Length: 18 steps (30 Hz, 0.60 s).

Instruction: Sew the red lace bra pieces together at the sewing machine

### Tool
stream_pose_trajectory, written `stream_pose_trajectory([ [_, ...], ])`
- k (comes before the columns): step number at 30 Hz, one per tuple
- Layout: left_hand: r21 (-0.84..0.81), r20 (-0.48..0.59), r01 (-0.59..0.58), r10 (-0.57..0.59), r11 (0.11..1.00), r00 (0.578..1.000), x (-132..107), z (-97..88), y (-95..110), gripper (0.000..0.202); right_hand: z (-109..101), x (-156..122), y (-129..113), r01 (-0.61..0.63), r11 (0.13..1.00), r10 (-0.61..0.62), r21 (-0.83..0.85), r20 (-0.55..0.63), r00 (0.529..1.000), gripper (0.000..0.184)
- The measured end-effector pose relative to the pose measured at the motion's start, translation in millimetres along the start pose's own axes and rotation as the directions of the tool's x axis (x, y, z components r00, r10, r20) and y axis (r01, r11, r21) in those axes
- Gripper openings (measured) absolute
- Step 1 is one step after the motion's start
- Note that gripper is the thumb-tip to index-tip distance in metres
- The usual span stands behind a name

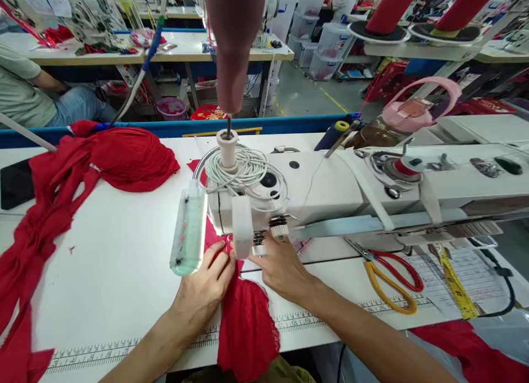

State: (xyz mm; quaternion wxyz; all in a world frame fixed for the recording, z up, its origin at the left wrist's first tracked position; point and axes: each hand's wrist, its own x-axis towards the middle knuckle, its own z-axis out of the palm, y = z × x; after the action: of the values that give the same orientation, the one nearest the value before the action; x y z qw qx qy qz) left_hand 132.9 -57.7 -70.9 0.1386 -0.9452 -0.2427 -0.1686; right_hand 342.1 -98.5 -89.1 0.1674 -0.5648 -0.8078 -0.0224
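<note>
In the head view, the red cloth [248,322] is rumpled, lacy along its right side, and runs from beneath the sewing machine [318,179] over the near edge of the counter [124,273]. The left hand [203,288] rests fingers-down on it; the right hand's [287,273] fingertips are hidden; neither grip can be determined.

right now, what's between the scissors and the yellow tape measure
In the head view, a sheet of paper with writing shows between the scissors and the yellow tape measure, which lies across the sheet.
</note>
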Motion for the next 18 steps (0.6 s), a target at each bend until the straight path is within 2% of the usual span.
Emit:
stream_pose_trajectory([
  [3, 0.012, 0.011, 0.025, -0.025, 1.000, 1.000, -0.2, 0.8, 0.1, 0.037, 1.1, 3.7, -2.5, 0.027, 0.999, -0.028, 0.028, 0.010, 1.000, 0.030],
  [8, 0.024, 0.031, 0.049, -0.049, 0.999, 0.998, 4.4, 2.8, -5.2, 0.038, 3.7, 0.6, 1.3, 0.008, 0.996, 0.007, 0.090, -0.172, 0.985, 0.033],
  [14, 0.031, 0.037, 0.048, -0.049, 0.998, 0.998, 14.2, 7.7, -13.9, 0.037, 3.0, -1.6, 3.8, 0.019, 0.980, 0.024, 0.198, -0.213, 0.977, 0.041],
  [18, 0.011, 0.056, 0.099, -0.100, 0.995, 0.993, 18.3, 6.0, -11.3, 0.043, 2.2, 0.4, 3.5, 0.040, 0.972, 0.023, 0.230, -0.263, 0.965, 0.047],
])
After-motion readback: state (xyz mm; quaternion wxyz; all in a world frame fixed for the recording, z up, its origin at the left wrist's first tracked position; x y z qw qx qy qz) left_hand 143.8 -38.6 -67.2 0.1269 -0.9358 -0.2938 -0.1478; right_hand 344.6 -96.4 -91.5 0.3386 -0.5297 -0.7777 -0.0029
